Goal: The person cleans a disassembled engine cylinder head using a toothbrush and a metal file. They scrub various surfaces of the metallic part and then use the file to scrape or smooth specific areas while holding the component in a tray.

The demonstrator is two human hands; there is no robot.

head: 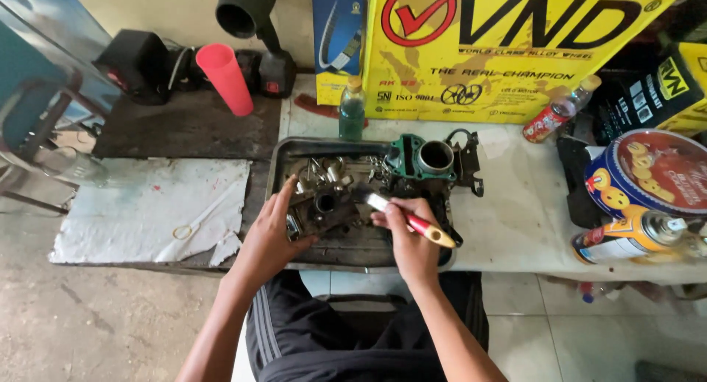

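Right hand (411, 235) grips paintbrush (401, 214) over engine part (324, 205) (dirty); left hand (274, 231) steadies part, fingers spread.

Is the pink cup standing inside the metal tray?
No, the pink cup stands on the dark bench top behind and left of the metal tray.
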